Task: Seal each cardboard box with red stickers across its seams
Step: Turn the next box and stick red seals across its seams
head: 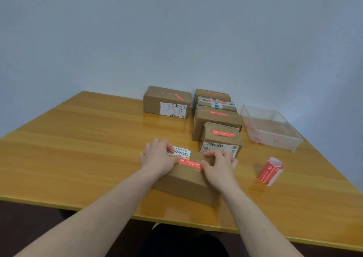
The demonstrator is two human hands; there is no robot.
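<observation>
Left grip: my left hand [157, 157] lies on the top of the cardboard box [186, 180], fingers curled over its far edge beside the white barcode label [181, 152], thumb tip pressing the left end of the red sticker [190, 163].
Right grip: my right hand [219, 166] holds the box's right end, fingers bent over the far corner, thumb pressing the sticker's right end.
Sticker under my thumbs: it lies flat across the top of the box, stretched from one thumb to the other, over the seam.
Box in my hands: it rests on the yellow wooden table [88, 148], close to the near edge, set at a slight angle.
Just beyond my right hand: a small upright box [221, 141] with a red sticker on its top and a barcode label on its front, touching or nearly touching the box I hold.
Further beyond that: a row of cardboard boxes [215, 109] running back to the wall, each with a red sticker on top; one carries green-printed tape.
Beyond my left hand, well apart: a single box [167, 102] with a white shipping label and a small red sticker near its right end.
Right of my right hand: a roll of red stickers [270, 170] standing on the table.
Beyond the roll: a clear plastic bin [271, 127] with a few red scraps inside.
</observation>
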